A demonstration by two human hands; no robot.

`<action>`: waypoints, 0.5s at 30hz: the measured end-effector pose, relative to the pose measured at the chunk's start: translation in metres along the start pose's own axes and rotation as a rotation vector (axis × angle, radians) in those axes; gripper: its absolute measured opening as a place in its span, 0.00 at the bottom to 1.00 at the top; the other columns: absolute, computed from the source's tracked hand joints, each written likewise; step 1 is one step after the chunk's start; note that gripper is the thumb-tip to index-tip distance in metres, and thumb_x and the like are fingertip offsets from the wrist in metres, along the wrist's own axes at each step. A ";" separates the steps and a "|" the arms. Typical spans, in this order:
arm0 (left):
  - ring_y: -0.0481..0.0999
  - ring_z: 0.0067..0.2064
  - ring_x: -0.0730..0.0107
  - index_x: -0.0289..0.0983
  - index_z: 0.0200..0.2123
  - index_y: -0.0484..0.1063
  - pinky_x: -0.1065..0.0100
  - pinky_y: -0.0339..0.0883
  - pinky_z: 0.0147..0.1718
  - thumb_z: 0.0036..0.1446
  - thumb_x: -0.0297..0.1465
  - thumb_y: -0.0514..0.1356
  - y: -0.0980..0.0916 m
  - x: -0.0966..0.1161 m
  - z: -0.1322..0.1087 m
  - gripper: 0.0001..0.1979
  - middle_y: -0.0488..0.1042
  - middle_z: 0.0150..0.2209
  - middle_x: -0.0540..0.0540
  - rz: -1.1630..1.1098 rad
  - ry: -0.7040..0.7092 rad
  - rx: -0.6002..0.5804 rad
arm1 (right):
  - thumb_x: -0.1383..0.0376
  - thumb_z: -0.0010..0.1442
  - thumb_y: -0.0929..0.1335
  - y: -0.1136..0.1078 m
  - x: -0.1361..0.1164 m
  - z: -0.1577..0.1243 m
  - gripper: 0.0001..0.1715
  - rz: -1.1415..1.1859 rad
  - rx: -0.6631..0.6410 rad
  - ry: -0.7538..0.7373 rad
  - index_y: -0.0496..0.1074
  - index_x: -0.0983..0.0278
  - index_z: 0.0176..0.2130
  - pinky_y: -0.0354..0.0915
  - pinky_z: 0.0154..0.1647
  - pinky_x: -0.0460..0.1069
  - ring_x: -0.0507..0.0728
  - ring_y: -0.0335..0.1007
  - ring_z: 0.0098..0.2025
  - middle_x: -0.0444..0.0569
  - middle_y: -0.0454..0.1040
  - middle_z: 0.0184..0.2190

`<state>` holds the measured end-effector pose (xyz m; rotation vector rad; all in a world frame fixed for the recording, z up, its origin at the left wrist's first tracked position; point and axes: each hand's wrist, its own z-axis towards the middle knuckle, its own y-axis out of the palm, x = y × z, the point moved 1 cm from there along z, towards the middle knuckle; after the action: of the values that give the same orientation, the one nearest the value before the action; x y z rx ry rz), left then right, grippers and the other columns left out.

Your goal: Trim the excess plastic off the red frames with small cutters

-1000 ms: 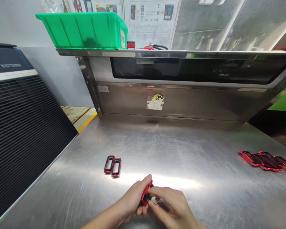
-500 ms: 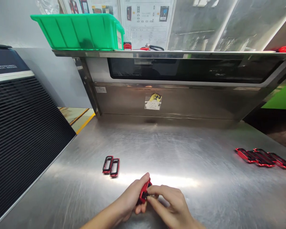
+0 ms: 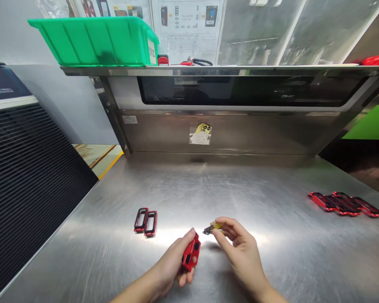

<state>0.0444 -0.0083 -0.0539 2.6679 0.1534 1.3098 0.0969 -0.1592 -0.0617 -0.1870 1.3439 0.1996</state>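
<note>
Near the front of the metal table, my left hand point(image 3: 173, 261) grips a red part point(image 3: 192, 253) with black insets, thumb along its top edge. To its right and slightly higher, my right hand point(image 3: 240, 244) pinches a small yellow and dark piece point(image 3: 212, 228) between thumb and fingers. A gap separates this piece from the red part. Two red and black frames point(image 3: 140, 220) lie side by side to the left of my left hand.
Several red and black frames point(image 3: 344, 204) lie at the table's right. A shelf point(image 3: 240, 70) spans the back, with a green bin point(image 3: 94, 42) on its left end. A small bag point(image 3: 201, 134) is fixed to the back panel. A black ribbed unit point(image 3: 31, 181) stands at left.
My right hand has moved up and away from the red part, with the small yellow and dark piece now showing in its fingers. The red part has turned slightly in my left hand.
</note>
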 end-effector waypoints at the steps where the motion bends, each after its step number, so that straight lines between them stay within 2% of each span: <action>1: 0.53 0.10 0.81 0.36 0.19 0.61 0.76 0.39 0.10 0.38 0.68 0.45 0.000 0.000 0.000 0.37 0.59 0.09 0.52 -0.001 -0.002 0.005 | 0.56 0.59 0.69 0.000 0.002 0.001 0.17 -0.018 -0.021 0.028 0.68 0.65 0.43 0.70 0.42 0.50 0.58 0.72 0.40 0.51 0.73 0.36; 6: 0.52 0.10 0.81 0.36 0.20 0.61 0.75 0.38 0.11 0.38 0.67 0.46 -0.001 0.001 -0.001 0.36 0.60 0.09 0.52 -0.009 0.015 -0.001 | 0.60 0.60 0.63 0.001 0.011 0.003 0.17 -0.189 -0.201 0.100 0.65 0.65 0.48 0.66 0.48 0.57 0.61 0.69 0.45 0.54 0.71 0.41; 9: 0.53 0.10 0.80 0.36 0.21 0.61 0.75 0.38 0.11 0.38 0.67 0.46 -0.001 0.000 -0.002 0.36 0.59 0.09 0.52 -0.022 0.022 0.003 | 0.61 0.60 0.62 0.001 0.010 0.002 0.18 -0.321 -0.178 0.003 0.65 0.64 0.50 0.60 0.53 0.59 0.63 0.63 0.52 0.56 0.67 0.48; 11: 0.53 0.10 0.80 0.36 0.20 0.61 0.75 0.38 0.10 0.39 0.67 0.45 -0.001 0.001 -0.002 0.37 0.58 0.10 0.52 -0.021 0.031 0.005 | 0.60 0.62 0.61 0.003 0.004 0.000 0.19 -0.275 -0.186 -0.037 0.64 0.63 0.51 0.63 0.48 0.56 0.61 0.65 0.47 0.54 0.67 0.44; 13: 0.54 0.11 0.80 0.36 0.20 0.61 0.75 0.39 0.10 0.39 0.67 0.46 0.001 0.002 -0.002 0.36 0.58 0.10 0.53 -0.011 0.071 0.002 | 0.58 0.64 0.61 0.007 -0.003 -0.003 0.21 -0.138 -0.298 0.016 0.61 0.63 0.54 0.65 0.37 0.50 0.57 0.66 0.36 0.50 0.67 0.34; 15: 0.55 0.11 0.80 0.36 0.21 0.62 0.75 0.41 0.10 0.41 0.65 0.48 0.002 0.002 -0.002 0.35 0.59 0.12 0.54 0.021 0.128 -0.015 | 0.57 0.63 0.62 0.013 -0.008 -0.007 0.24 -0.036 -0.436 0.095 0.58 0.64 0.56 0.62 0.29 0.47 0.54 0.62 0.28 0.45 0.64 0.27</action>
<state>0.0434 -0.0102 -0.0508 2.5811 0.1310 1.4823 0.0851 -0.1486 -0.0555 -0.5923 1.3767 0.4580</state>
